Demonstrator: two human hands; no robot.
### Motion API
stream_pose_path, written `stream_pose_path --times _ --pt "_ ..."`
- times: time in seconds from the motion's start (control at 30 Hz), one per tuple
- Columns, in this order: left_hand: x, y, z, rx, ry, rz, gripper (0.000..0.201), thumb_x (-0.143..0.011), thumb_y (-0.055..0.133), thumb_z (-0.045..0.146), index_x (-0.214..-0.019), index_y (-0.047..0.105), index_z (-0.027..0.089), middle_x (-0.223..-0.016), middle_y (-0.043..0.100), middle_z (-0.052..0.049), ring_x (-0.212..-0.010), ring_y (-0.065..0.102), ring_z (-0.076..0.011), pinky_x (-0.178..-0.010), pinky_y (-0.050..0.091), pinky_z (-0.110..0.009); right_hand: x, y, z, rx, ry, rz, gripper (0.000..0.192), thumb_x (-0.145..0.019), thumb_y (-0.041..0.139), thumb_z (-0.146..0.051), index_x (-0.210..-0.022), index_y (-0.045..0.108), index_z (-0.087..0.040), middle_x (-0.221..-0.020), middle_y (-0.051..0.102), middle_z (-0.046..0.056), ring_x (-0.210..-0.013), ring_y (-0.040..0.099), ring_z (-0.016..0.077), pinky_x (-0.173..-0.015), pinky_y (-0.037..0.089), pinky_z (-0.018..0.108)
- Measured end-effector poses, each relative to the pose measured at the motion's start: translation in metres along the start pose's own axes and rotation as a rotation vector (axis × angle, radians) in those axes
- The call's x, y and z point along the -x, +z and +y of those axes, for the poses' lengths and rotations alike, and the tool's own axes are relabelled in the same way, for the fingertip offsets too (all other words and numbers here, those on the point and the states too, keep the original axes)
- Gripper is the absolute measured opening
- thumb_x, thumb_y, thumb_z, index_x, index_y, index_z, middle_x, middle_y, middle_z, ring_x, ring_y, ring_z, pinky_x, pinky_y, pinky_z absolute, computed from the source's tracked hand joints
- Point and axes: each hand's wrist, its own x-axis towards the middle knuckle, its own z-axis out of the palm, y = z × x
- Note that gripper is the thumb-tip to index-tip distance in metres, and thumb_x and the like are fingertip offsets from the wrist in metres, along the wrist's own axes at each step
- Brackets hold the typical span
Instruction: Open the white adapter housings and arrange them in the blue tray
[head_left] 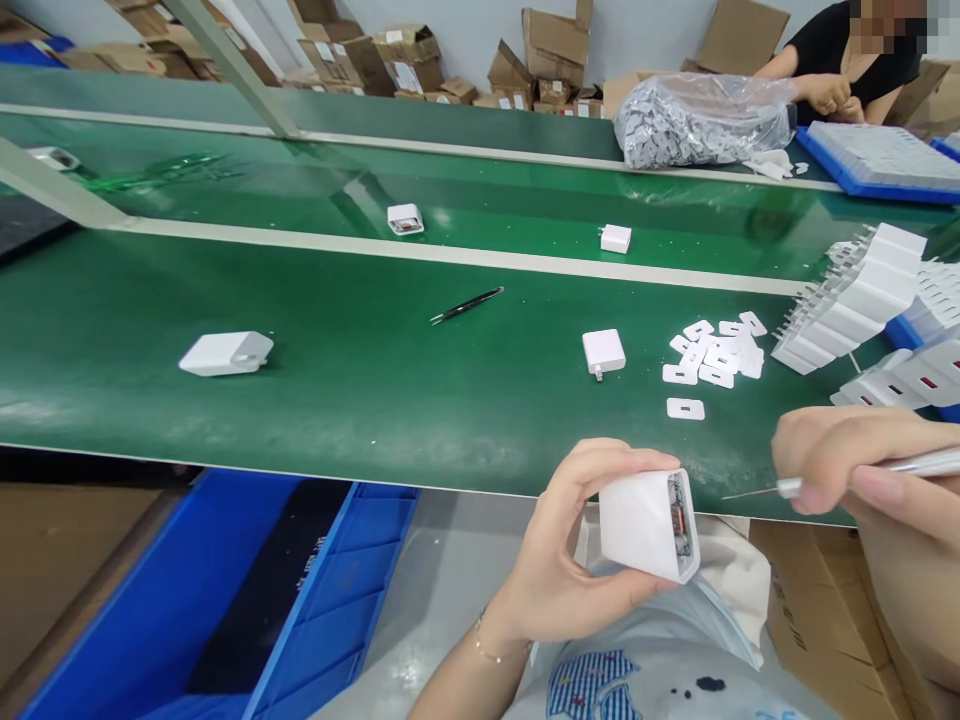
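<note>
My left hand (577,540) is closed around a white charger housing (637,525), just off the front edge of the table. The housing's open end faces right and shows electronic parts inside. To the right, my right hand (847,465) grips a thin-tipped metal pick (919,464), its needle pointing left toward the housing without touching it. Beyond both hands lies a loose pile of white end plates (724,350), with one end plate (685,409) apart in front. Left of the pile rests a white plug charger (604,351), its prongs toward me.
Black tweezers (466,305) and another white charger (225,353) lie on the green table (337,400). Rows of white chargers (855,300) stand at the right. Across the table, a person (847,70) works beside a clear bag of small pieces (697,120). A blue bin (330,600) is below left.
</note>
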Motion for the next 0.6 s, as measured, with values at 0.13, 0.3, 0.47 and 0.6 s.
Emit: stream_pose_path --times 0.13,0.3,0.47,0.6 --pt "0.000 0.001 0.001 -0.068 -0.015 0.043 0.063 -0.076 0.081 0.018 -0.131 0.052 0.029 -0.119 0.067 -0.007 -0.104 0.058 -0.0218 -0.086 0.052 -0.035 0.011 -0.003 0.001 0.259 -0.102 0.020 0.021 -0.097 0.048 -0.015 -0.100 0.069 -0.020 -0.075 0.066 0.004 -0.064 0.059 0.0172 -0.053 0.046 0.031" --pt "0.004 0.002 -0.001 -0.171 -0.084 0.070 0.063 -0.077 0.081 0.021 -0.131 0.051 0.032 -0.121 0.065 -0.006 -0.109 0.063 -0.0229 -0.088 0.054 -0.034 0.031 -0.010 0.022 1.032 -0.213 -0.075 0.019 -0.091 0.053 -0.003 -0.103 0.064 -0.013 -0.086 0.069 0.008 -0.073 0.063 0.0167 -0.058 0.050 0.027" --pt "0.008 -0.024 -0.021 -0.667 -0.124 0.209 0.052 -0.083 0.075 0.027 -0.130 0.052 0.029 -0.121 0.066 -0.007 -0.109 0.065 -0.0229 -0.087 0.054 -0.032 0.065 -0.026 0.071 1.774 -0.051 -0.164 0.025 -0.084 0.047 0.005 -0.093 0.069 -0.005 -0.068 0.063 0.008 -0.062 0.061 0.0203 -0.046 0.046 0.029" --pt "-0.006 -0.059 -0.041 -1.087 -0.218 0.224 0.038 -0.088 0.061 0.037 -0.123 0.057 0.022 -0.116 0.068 -0.012 -0.108 0.063 -0.0302 -0.091 0.052 -0.044 0.069 -0.024 0.095 1.881 0.070 -0.118 0.036 -0.079 0.045 0.009 -0.102 0.070 -0.002 -0.073 0.068 0.011 -0.065 0.065 0.0213 -0.051 0.052 0.029"
